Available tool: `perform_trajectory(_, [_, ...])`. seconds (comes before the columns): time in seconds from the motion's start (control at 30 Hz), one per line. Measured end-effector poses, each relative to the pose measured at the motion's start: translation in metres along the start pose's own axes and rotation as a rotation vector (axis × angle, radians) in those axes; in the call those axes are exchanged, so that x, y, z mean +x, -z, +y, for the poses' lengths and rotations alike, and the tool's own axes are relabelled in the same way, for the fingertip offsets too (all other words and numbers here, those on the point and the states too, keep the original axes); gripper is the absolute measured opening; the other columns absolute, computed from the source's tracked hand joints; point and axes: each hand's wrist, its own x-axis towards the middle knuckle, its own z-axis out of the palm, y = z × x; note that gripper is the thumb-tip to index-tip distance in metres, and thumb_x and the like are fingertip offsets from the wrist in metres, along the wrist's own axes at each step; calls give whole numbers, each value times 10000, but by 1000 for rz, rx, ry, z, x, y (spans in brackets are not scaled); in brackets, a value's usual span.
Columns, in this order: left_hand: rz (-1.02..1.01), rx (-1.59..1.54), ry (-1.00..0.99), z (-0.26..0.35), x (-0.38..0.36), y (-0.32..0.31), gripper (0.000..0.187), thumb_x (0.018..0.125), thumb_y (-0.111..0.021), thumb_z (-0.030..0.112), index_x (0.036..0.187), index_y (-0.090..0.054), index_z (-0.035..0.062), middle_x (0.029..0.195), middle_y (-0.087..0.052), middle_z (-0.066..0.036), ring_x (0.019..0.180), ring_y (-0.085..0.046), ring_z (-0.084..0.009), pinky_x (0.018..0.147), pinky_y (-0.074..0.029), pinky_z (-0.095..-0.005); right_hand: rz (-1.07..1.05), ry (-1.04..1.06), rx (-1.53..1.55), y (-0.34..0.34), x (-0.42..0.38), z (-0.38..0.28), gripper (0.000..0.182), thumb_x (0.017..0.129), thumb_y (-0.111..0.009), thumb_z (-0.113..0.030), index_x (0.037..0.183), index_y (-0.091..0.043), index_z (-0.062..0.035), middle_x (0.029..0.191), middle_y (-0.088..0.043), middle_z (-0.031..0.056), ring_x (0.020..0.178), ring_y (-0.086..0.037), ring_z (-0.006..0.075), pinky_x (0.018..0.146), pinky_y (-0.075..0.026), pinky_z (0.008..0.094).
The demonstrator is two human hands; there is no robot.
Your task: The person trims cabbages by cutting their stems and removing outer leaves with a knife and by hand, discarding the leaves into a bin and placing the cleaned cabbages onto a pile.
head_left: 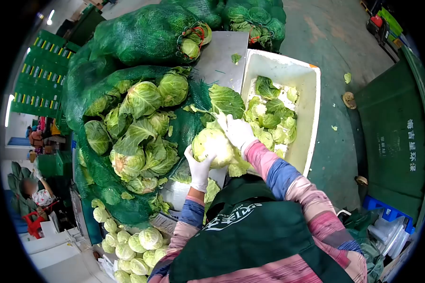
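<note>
A pale green cabbage (211, 145) is held over the metal table, in front of my apron. My left hand (200, 170), in a white glove, cups it from the lower left with thumb and fingers apart around it. My right hand (237, 132), also gloved, is closed at the cabbage's upper right, its fingertips on a dark green outer leaf (225, 101) that spreads away above the cabbage. Whether anything else is inside the right fist is hidden. Just left lies an opened green mesh sack (99, 184) with several untrimmed cabbages (141, 100).
At the right a white foam box (306, 118) contains loose leaves and trimmings. Full mesh sacks (141, 35) lie at the back. Trimmed cabbages (139, 243) are heaped at lower left. A large green bin (396, 127) stands far right; another person (42, 194) sits far left.
</note>
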Motion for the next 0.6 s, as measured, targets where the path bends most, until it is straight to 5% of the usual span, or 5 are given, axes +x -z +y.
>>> perform_trajectory(0.13, [-31, -110, 278, 35, -2, 9, 720, 746, -773, 80, 1311, -331, 26, 1262, -454, -135, 1151, -476, -207, 978, -425, -329, -226, 150, 29, 30, -12, -14, 645, 917, -421, -601, 1116, -475, 10, 761, -669, 181, 696, -662, 353, 617, -520, 436])
perform_trajectory(0.3, [-125, -82, 93, -8, -7, 48, 801, 757, -714, 23, 1427, -275, 45, 1362, -417, -131, 1219, -461, -254, 1006, -432, -365, 59, 78, 8, -44, -2, 4, 909, 853, -484, -661, 1387, -312, 55, 846, -661, 221, 713, -654, 354, 626, -528, 431])
perform_trajectory(0.33, [-155, -186, 133, -1, 1, 36, 791, 765, -689, -2, 1435, -272, 62, 1362, -428, -134, 1213, -474, -266, 1015, -428, -377, -149, -13, 86, -8, 7, 2, 938, 836, -495, -680, 1393, -304, 50, 868, -660, 217, 717, -657, 347, 622, -530, 424])
perform_trajectory(0.43, [-101, -251, 362, 11, -10, 63, 727, 825, -633, 45, 1447, -270, 150, 1343, -452, -140, 1118, -540, -267, 681, -560, -326, -114, 12, 54, -34, 6, 1, 662, 863, -598, -414, 1315, -361, 8, 875, -672, 201, 755, -658, 383, 663, -524, 472])
perform_trajectory(0.6, [81, -341, 542, 5, -18, 87, 668, 862, -688, 351, 1399, -333, 170, 1311, -448, -151, 1186, -481, -328, 844, -518, -565, -65, 38, 100, -64, -8, 27, 631, 867, -581, -420, 1347, -345, -86, 849, -671, 199, 732, -651, 404, 636, -509, 490])
